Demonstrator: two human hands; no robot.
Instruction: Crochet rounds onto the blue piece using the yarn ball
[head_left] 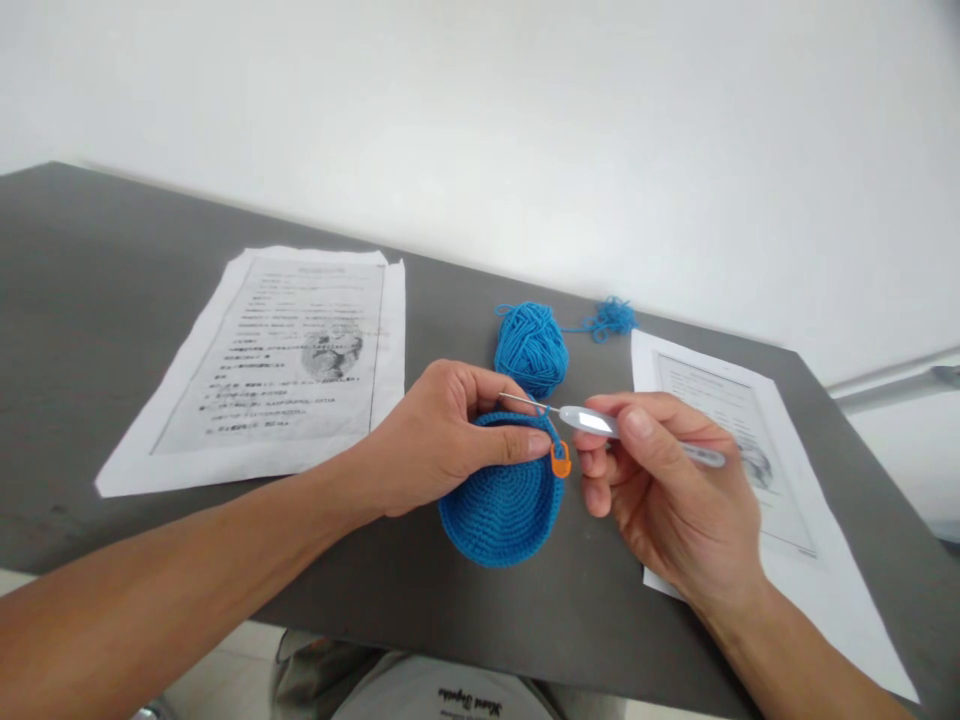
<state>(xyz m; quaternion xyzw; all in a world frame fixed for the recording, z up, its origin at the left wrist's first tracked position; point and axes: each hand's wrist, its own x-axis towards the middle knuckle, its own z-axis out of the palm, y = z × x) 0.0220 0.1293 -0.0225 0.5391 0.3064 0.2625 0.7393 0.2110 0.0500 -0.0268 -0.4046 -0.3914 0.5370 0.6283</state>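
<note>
Blue crochet [506, 515] between two illegible printed sheets [259, 370].

Rnd blue crochet pc [504, 515], gry-hdl hook [589, 420] at rim

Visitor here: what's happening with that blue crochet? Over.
Left grip: pinching blue crocheted piece by its rim. Right grip: holding crochet hook. Orange stitch marker at the rim, close to hook.

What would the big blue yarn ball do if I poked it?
The yarn ball would probably roll, since its sides look rounded. It may squash a bit, being wound from soft-looking strands. It might tug the loose tangle, because a strand seems to run between them.
</note>
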